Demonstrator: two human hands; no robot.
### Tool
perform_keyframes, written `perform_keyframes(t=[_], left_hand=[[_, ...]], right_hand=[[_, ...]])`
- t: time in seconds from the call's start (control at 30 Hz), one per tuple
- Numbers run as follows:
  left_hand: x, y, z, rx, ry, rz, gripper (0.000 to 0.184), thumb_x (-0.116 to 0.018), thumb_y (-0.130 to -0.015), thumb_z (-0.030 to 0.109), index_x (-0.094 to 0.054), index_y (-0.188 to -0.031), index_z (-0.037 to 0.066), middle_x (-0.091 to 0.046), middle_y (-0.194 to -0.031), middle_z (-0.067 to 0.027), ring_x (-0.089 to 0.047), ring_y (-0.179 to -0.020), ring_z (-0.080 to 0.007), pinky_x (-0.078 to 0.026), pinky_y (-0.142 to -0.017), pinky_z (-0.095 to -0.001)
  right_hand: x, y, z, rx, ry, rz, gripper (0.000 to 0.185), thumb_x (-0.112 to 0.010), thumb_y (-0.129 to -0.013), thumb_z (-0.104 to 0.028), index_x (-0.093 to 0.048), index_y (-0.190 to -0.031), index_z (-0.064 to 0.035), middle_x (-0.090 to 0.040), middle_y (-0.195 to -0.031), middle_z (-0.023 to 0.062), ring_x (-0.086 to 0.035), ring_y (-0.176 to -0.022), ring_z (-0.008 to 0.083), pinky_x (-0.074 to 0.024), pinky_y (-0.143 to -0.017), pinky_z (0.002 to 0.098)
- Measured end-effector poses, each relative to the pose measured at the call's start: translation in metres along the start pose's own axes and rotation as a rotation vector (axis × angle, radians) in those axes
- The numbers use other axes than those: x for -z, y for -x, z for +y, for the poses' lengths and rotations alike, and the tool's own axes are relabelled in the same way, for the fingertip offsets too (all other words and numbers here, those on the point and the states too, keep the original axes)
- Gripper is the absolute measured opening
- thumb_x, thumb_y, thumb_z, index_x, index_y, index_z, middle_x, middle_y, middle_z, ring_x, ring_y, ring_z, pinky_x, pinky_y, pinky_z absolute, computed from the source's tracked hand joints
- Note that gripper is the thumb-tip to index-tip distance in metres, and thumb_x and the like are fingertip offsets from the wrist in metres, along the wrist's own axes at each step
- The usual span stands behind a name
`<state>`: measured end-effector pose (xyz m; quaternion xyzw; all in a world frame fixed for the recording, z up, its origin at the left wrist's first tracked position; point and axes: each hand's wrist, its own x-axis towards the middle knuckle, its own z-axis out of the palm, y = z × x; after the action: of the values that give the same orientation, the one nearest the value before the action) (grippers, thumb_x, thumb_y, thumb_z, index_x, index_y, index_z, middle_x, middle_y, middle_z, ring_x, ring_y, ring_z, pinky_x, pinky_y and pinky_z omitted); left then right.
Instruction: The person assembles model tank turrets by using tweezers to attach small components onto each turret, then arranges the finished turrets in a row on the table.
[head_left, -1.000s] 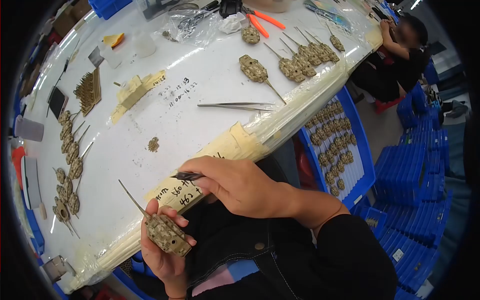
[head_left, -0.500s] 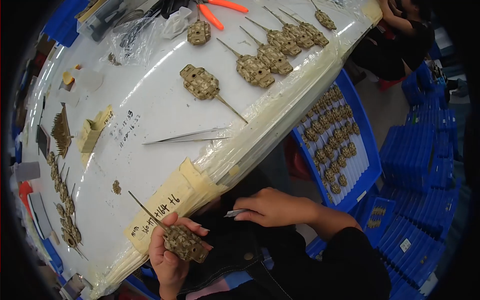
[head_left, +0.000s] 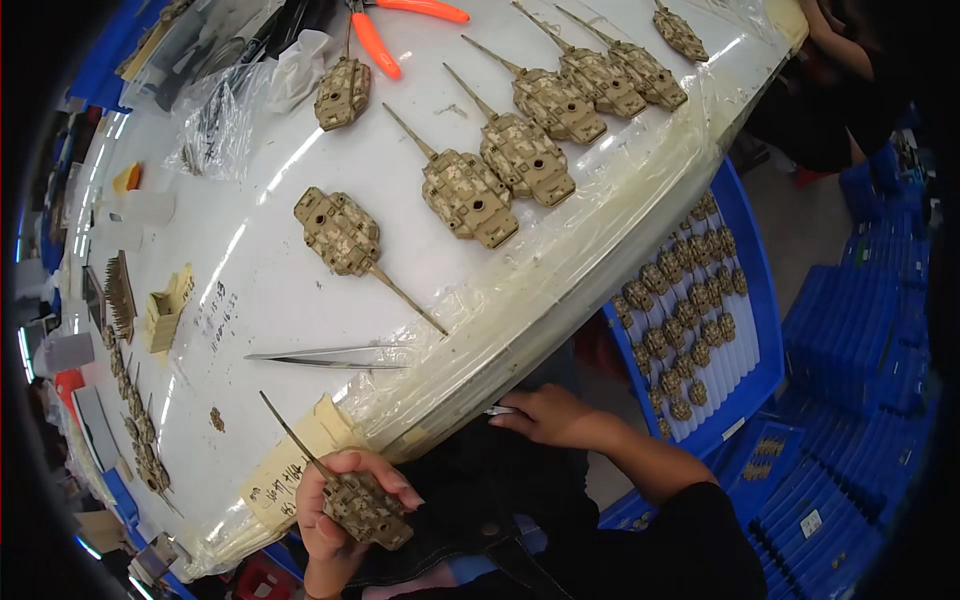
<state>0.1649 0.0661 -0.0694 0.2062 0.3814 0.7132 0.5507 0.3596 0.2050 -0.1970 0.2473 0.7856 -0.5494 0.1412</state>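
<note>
My left hand (head_left: 320, 522) is wrapped round a camouflage-painted toy tank turret (head_left: 365, 508), whose long barrel points up and left past the table edge. To its right, my right hand (head_left: 550, 415) is closed on a small grey metal tool (head_left: 498, 409). Only a bit of the tool shows, so I cannot make out its kind. The two hands are apart. On the table above them lie tweezers (head_left: 330, 356) and another turret (head_left: 338, 230) with its barrel toward the front edge.
Several more turrets (head_left: 465, 195) lie along the table's plastic-wrapped edge. Orange-handled pliers (head_left: 375, 45) and a clear plastic bag (head_left: 215, 125) are at the back. A blue tray (head_left: 770, 360) of small camouflage parts stands at right, near blue stacked trays (head_left: 850, 400). Another person's arm (head_left: 840, 45) shows top right.
The view has shifted, with the table turrets appearing larger and lower. My right hand has moved up and right, away from the held turret. The left hand keeps its hold.
</note>
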Motion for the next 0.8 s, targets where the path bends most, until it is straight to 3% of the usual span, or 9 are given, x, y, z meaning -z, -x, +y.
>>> perform_keyframes(t=[0.13,0.27,0.43,0.6,0.8], left_hand=[[0.006,-0.012,-0.002,0.011,0.111,-0.066,0.053,-0.051,-0.082,0.044,-0.038,-0.121,0.010,-0.053,-0.089,-0.0198,-0.056,-0.079,-0.0301,-0.050,-0.061,-0.0363],[0.007,-0.025,0.001,0.034,0.421,-0.182,0.044,-0.044,-0.088,0.038,-0.034,-0.127,0.019,-0.049,-0.087,-0.0129,-0.052,-0.072,-0.0244,-0.044,-0.063,-0.0373],[0.007,-0.023,-0.002,-0.012,0.338,-0.187,0.040,-0.045,-0.087,0.038,-0.036,-0.123,0.024,-0.052,-0.087,-0.0148,-0.055,-0.077,-0.0276,-0.047,-0.069,-0.0407],[0.016,-0.022,0.002,-0.002,0.321,-0.241,0.043,-0.039,-0.090,0.035,-0.026,-0.131,0.028,-0.049,-0.092,-0.0133,-0.051,-0.076,-0.0265,-0.042,-0.070,-0.0422],[0.013,-0.020,0.000,-0.002,0.358,-0.191,0.043,-0.039,-0.091,0.034,-0.024,-0.131,0.030,-0.048,-0.093,-0.0145,-0.052,-0.077,-0.0274,-0.043,-0.073,-0.0444]], right_hand=[[0.000,0.001,0.015,0.021,-0.189,0.090,0.020,-0.053,-0.083,-0.027,-0.056,-0.085,-0.0077,-0.059,-0.064,0.0097,-0.056,-0.053,0.0259,-0.0430,-0.051,0.0328],[-0.003,0.000,0.024,-0.035,-0.392,0.208,0.021,-0.055,-0.083,-0.026,-0.057,-0.081,-0.0056,-0.055,-0.057,0.0068,-0.049,-0.045,0.0190,-0.0402,-0.047,0.0279],[0.023,-0.004,0.007,-0.210,-0.795,0.036,0.020,-0.054,-0.083,-0.023,-0.057,-0.077,-0.0041,-0.051,-0.052,0.0029,-0.044,-0.042,0.0130,-0.0366,-0.043,0.0241],[0.021,-0.008,0.014,-0.173,-0.830,0.044,0.016,-0.053,-0.081,-0.019,-0.058,-0.077,-0.0039,-0.052,-0.054,0.0019,-0.044,-0.042,0.0122,-0.0359,-0.041,0.0230],[0.002,-0.010,0.040,-0.075,-0.688,0.154,0.012,-0.054,-0.079,-0.015,-0.057,-0.076,-0.0042,-0.051,-0.052,0.0008,-0.043,-0.040,0.0113,-0.0351,-0.040,0.0222]])
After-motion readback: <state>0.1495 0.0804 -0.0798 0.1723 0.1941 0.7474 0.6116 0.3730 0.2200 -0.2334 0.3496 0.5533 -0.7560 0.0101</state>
